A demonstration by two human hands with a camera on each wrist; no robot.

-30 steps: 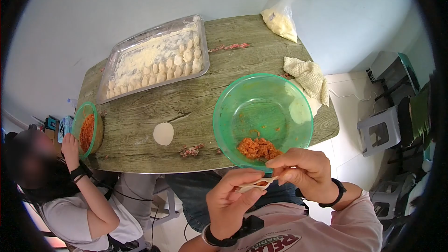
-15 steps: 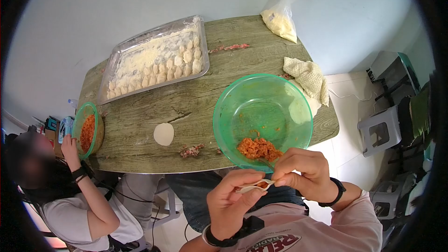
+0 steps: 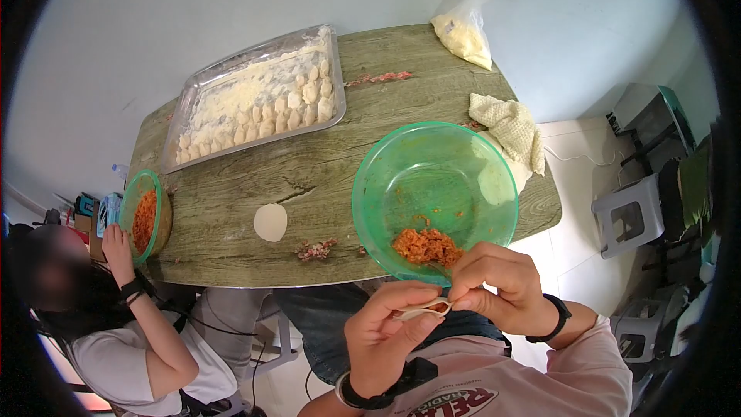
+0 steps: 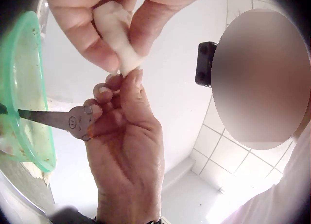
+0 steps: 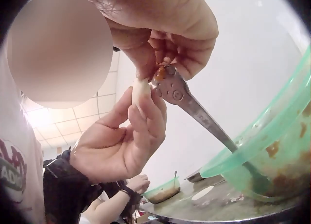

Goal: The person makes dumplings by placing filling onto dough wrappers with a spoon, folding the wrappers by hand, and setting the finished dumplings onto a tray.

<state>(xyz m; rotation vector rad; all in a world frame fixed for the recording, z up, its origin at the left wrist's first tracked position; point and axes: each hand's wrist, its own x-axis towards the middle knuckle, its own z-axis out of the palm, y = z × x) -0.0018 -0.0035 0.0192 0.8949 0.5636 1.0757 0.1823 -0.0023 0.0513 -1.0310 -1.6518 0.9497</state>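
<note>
My left hand [image 3: 377, 337] holds a partly folded dumpling [image 3: 423, 311], thumb on one side and fingers on the other. Reddish filling shows at its open edge in the head view. Thumb and fingertips of my right hand [image 3: 505, 284] pinch the dumpling's right end. Both hands are in front of the green bowl [image 3: 369, 154], close to its near rim. In the right wrist view, a metal spoon [image 5: 206, 122] leans over that rim, and its bear-shaped handle end overlaps my right fingers. Orange filling [image 3: 424, 245] lies in the bowl's near side.
One round wrapper [image 3: 270, 222] lies on the wooden table [image 3: 224, 224]. Behind it a metal tray [image 3: 255, 144] carries flour and rows of dumplings. A cloth [image 3: 509, 127] and a bag of flour [image 3: 465, 38] are at the right. Another person's hand [image 3: 117, 251] touches a second filling bowl [image 3: 164, 224].
My right fingers have shifted slightly along the dumpling's right end, and its edge has drawn up with less filling showing. The left hand keeps its hold nearly in place.
</note>
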